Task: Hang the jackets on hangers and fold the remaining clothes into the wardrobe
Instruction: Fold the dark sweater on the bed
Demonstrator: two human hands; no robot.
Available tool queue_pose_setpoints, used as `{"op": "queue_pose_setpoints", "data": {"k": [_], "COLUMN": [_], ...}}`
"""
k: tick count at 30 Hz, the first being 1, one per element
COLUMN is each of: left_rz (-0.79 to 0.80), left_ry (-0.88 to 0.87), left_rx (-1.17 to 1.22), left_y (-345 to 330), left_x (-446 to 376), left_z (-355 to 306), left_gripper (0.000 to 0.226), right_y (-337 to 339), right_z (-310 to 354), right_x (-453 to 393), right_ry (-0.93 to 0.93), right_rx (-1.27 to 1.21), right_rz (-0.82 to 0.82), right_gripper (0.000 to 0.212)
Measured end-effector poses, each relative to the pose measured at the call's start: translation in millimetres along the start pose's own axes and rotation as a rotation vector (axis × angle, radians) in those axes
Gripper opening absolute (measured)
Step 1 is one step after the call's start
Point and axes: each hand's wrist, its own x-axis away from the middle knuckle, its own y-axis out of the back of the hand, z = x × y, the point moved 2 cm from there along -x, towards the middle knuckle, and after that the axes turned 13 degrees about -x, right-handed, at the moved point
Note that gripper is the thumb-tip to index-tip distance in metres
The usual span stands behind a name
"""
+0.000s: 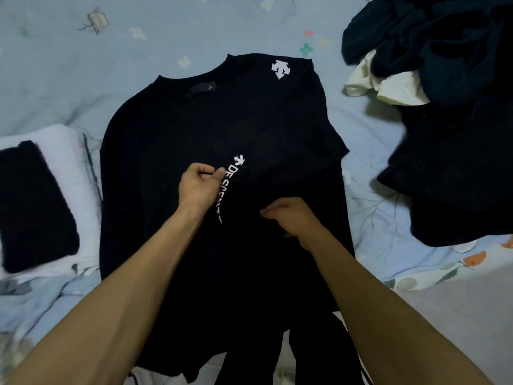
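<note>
Two bare hands worked at the middle of one garment: the left hand (197, 187) pinched a fold of cloth beside the white lettering, and the right hand (291, 218), fingers curled together, gripped the fabric just beside it. That garment, a black long-sleeved top with white logo print (222, 120), lay flat with its collar away from the person on the pale blue patterned bed sheet (138, 51). One folded black garment (36, 207) rested on white folded cloth (66, 151) at the left edge. One heap of dark clothes (444, 107), a cream piece (388, 84) within it, crowded the right side. Bare sheet stayed open beyond the collar.
</note>
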Motion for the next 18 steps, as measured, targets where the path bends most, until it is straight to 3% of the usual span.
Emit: {"op": "queue_pose_setpoints", "data": {"k": [2,3,5,7,9,11,14,18], "left_rz": [0.088,0.158,0.279,0.285,0.323,0.33,0.228,0.263], "left_ry": [0.03,0.046,0.04,0.037,0.124,0.18,0.113,-0.039], "left_rx": [-0.11,-0.176,-0.3,-0.206,0.117,0.247,0.005,-0.092], "left_y": [4,5,4,10,25,37,49,51], "left_x": [20,32,51,57,58,52,48,52], "left_z": [9,15,33,46,67,88,117,121], "left_gripper": [0.047,0.052,0.04,0.02,0.031,0.036,0.015,0.013], "right_y": [-5,-12,-30,-34,-32,-24,-28,-44], "right_z": [-4,-6,-12,-16,-20,-24,-30,-21], "right_x": [3,7,20,29,34,32,28,16], "right_ry": [0.08,0.095,0.036,-0.022,0.017,0.065,0.067,0.088], "right_rx": [-0.034,-0.026,-0.004,0.006,-0.012,-0.033,-0.084,-0.244], "right_rz": [-0.087,-0.045,0.146,0.226,0.121,0.004,-0.047,-0.14], "right_gripper": [0.012,0.011,0.011,0.018,0.019,0.016,0.02,0.03]}}
